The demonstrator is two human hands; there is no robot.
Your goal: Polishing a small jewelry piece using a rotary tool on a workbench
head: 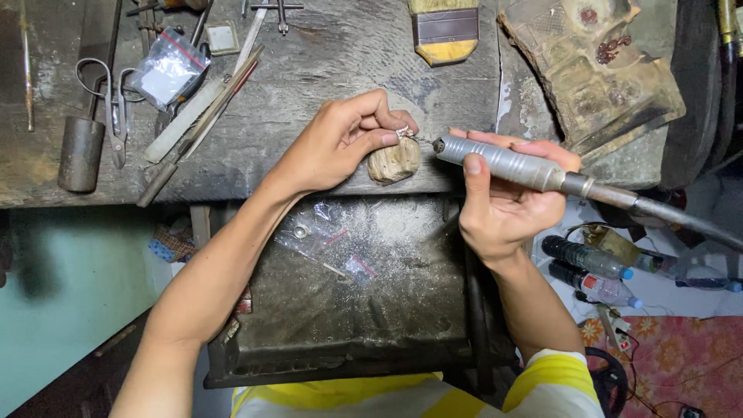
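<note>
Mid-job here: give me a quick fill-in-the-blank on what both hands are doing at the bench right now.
1. The right hand holds a metal rotary handpiece whose tip points toward the ____ hand.
2. The left hand pinches a small shiny piece against a ____ block at the bench edge.
3. The scissors lie on the bench to the ____ of the left hand.

Missing words: left; wooden; left

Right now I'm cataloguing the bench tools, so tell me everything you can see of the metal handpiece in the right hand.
The handpiece is a grey, ribbed metal cylinder, dull and worn. It lies nearly level, tip pointing left, with a thin bit at a small shiny piece pinched in the left hand. The right hand grips it pen-style. A dark flexible shaft runs from its rear to the right.
</note>
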